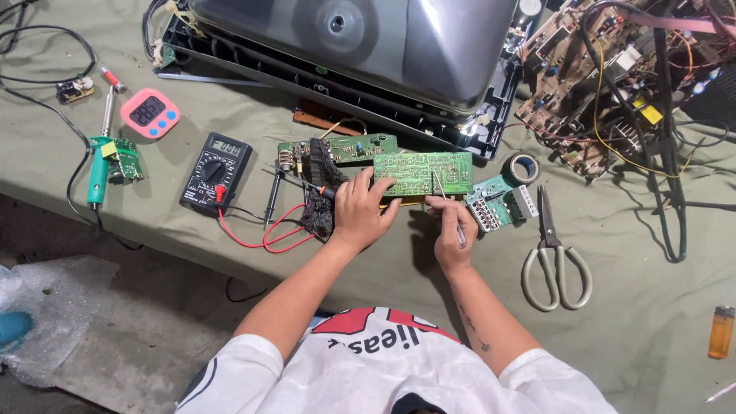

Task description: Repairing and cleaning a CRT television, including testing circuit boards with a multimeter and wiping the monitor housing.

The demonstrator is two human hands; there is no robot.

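Green circuit board (pixel 423 173) held at the middle of the cloth-covered surface (pixel 383 276), just below the big grey tube housing (pixel 360 46).

Board: rectangular, long side left to right, pale tracks facing up, tilted slightly toward the person. Left hand (pixel 359 211) clamps its lower left edge, fingers curled over the top, forearm running in from 7 o'clock. Right hand (pixel 451 230) closed around a thin metal probe (pixel 448 207), pen-style, tip touching the board's lower right part; forearm from 5 o'clock. Outward: second green board (pixel 349 147) at 10 o'clock, black multimeter (pixel 216 171) with red leads at 9, tape roll (pixel 524 167) at 3, scissors (pixel 553 257) at 4.
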